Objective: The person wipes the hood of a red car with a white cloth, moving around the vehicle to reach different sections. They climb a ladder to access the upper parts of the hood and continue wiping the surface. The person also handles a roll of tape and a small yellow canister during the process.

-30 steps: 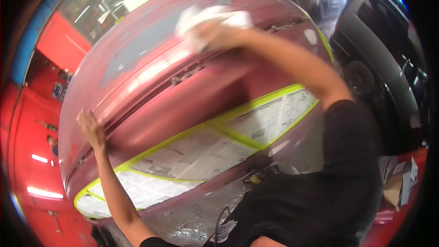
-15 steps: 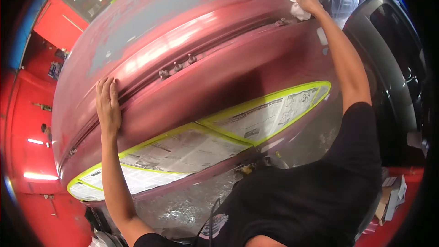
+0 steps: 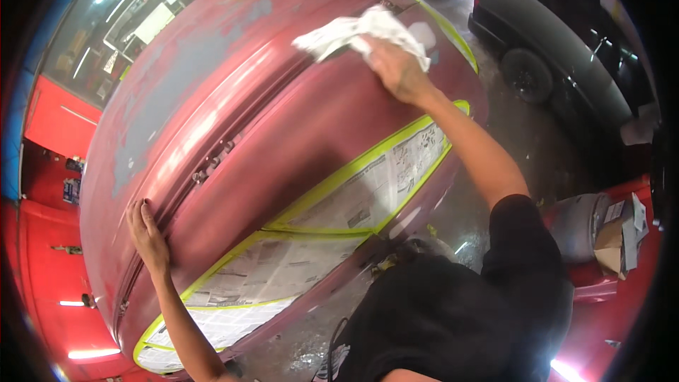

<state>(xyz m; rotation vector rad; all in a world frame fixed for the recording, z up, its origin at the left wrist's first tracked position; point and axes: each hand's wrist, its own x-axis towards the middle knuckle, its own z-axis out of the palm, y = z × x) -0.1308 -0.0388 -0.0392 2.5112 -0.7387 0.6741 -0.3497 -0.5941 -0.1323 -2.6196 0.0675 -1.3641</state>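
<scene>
1. One white rag (image 3: 375, 26) bunched in R hand (image 3: 399, 74), at upper R part of red car body (image 3: 304, 141).
2. R fingers closed on rag, mostly hid; can't tell if pressed together.
3. L hand (image 3: 150, 242) rests on lower L part, fingers slightly spread.
4. Metal studs (image 3: 200, 177) btwn hands; newspaper (image 3: 304, 262) w/ yellow tape (image 3: 272, 226) nr black shirt (image 3: 453, 304).

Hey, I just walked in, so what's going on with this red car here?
A person in a black shirt is leaning over the red car body. The right hand holds a bunched white cloth at its surface; the left hand rests on it, empty. Newspaper edged with yellow-green tape covers the windows, and a grey patch shows above.
</scene>
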